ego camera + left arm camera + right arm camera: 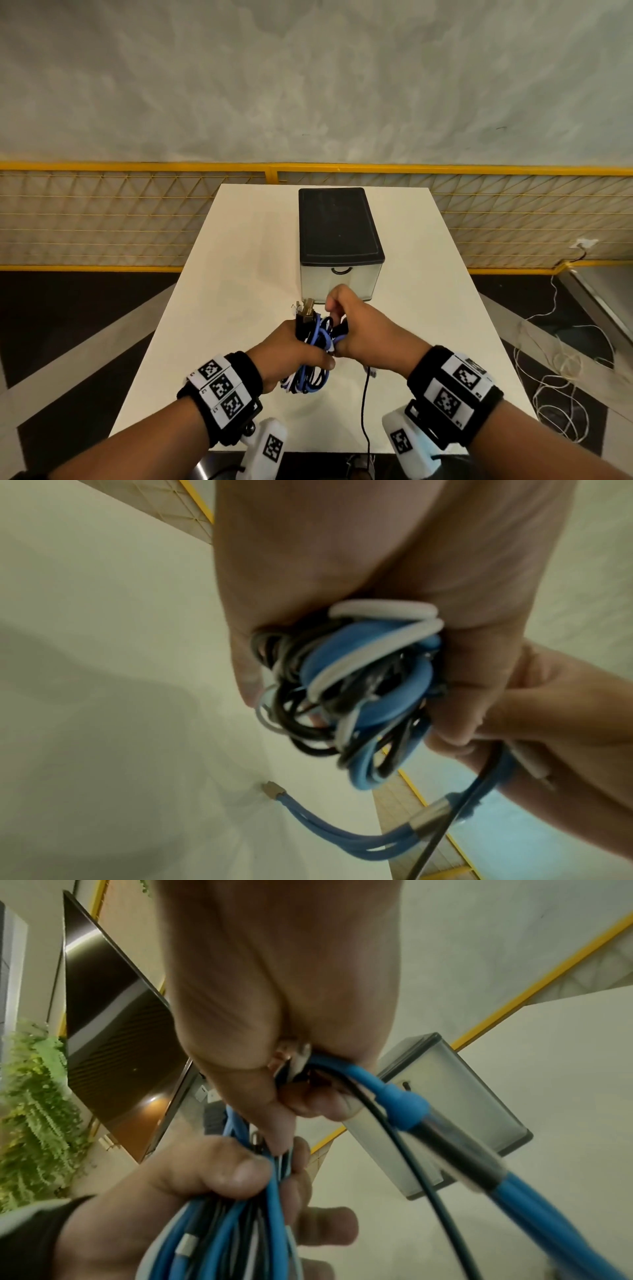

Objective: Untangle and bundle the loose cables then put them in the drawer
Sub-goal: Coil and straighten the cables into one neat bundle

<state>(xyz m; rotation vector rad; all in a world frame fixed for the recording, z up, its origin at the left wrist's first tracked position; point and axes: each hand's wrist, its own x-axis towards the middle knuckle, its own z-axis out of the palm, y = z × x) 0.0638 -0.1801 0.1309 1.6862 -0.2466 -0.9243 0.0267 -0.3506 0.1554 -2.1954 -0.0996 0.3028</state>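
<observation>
A bundle of blue, black and white cables (313,356) is held above the white table (239,274), a little in front of the drawer unit. My left hand (291,353) grips the looped bundle (363,680) in its fist, plug ends sticking up above it. My right hand (346,329) pinches a blue cable (390,1093) and a black cable (407,1148) at the bundle's top. A loose black cable (364,404) hangs down to the table's near edge. The small drawer unit (339,240), black-topped with a translucent front, has its drawer closed.
A yellow mesh fence (137,219) runs behind the table. White cords (561,377) lie on the dark floor at the right. A blue cable end with a metal plug (274,791) rests on the tabletop under my left hand.
</observation>
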